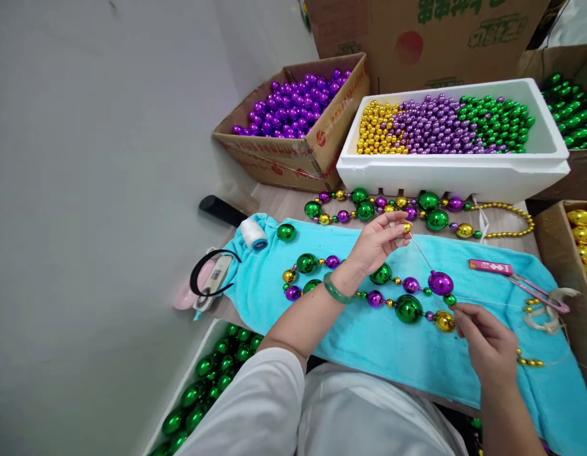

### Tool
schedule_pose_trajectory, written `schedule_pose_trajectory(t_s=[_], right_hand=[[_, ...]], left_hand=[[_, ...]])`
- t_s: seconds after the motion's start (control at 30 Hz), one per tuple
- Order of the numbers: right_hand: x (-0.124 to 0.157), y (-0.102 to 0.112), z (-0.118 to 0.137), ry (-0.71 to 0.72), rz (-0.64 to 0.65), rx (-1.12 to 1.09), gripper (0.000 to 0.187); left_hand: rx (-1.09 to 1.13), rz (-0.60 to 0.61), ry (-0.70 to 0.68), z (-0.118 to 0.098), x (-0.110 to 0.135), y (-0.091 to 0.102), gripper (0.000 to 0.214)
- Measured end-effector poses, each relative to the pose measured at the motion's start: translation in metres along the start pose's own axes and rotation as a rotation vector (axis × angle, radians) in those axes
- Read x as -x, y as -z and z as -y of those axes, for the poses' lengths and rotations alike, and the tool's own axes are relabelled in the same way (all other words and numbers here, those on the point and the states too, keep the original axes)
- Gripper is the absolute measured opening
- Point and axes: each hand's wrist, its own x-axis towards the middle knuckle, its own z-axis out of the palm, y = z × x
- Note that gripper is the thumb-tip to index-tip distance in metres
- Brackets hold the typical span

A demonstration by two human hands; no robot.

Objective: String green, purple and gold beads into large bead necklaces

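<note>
A foam box (445,174) stands far right, a spool (254,233) left. On the blue towel (369,354) lies a beaded strand (409,308); left hand (376,247) pinches a gold bead (407,227), right hand (489,339) the strand's right end.

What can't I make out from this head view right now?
All in the head view:
Part of the bead strand: hidden by the left forearm.
What the right hand pinches exactly: hidden by its own fingers.
The rest of the gold beads at far right: cut off by the right edge.
Some lower-left green beads: cut off by the bottom edge, covered by the white sleeve.
</note>
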Motion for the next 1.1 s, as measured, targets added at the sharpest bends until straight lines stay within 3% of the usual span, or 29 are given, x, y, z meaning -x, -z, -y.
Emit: schedule_pose_trajectory(t_s=[0.17,0.37,0.47,0.6,0.83,1.0,1.1], right_hand=[[-0.001,-0.001,0.001,-0.005,0.022,-0.02,0.014],[-0.002,0.009,0.009,-0.088,0.039,-0.164,0.02],[-0.003,0.029,0.012,-0.095,0.069,-0.041,0.023],[-0.005,0.049,0.022,-0.031,-0.045,-0.02,0.026],[-0.015,0.039,0.032,-0.026,0.013,-0.151,0.011],[-0.012,0.039,0.033,-0.045,0.071,-0.156,0.009],[-0.007,0.038,0.033,-0.07,0.076,-0.216,0.01]], left_hand=[[-0.159,0.097,0.013,0.008,0.003,-0.01,0.042],[-0.369,0.236,0.096,0.033,0.006,-0.032,0.024],[-0.478,0.292,0.047,0.041,0.008,-0.048,0.024],[-0.575,0.384,-0.023,0.047,0.01,-0.072,0.017],[-0.559,0.426,-0.136,0.047,0.013,-0.105,0.014],[-0.468,0.409,-0.128,0.051,0.009,-0.103,0.023],[-0.52,0.494,-0.091,0.06,0.013,-0.091,0.033]])
